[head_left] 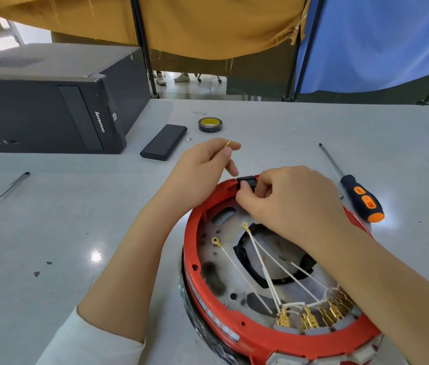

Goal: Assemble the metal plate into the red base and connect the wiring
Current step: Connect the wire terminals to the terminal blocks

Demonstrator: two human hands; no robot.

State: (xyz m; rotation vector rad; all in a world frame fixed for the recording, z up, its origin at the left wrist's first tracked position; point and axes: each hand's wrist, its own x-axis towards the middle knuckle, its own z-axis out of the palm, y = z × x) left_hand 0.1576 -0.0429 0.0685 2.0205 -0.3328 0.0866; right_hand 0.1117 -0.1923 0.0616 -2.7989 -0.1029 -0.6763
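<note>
Wires (266, 270) fanning up-left, red base (195, 248) flat

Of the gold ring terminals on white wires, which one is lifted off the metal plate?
The ring terminal pinched in the left hand, above the table; the two others lie on the metal plate.

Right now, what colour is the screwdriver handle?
Dark navy with orange grip patches and an orange butt end; the screwdriver shows best in the head view, its only one.
</note>
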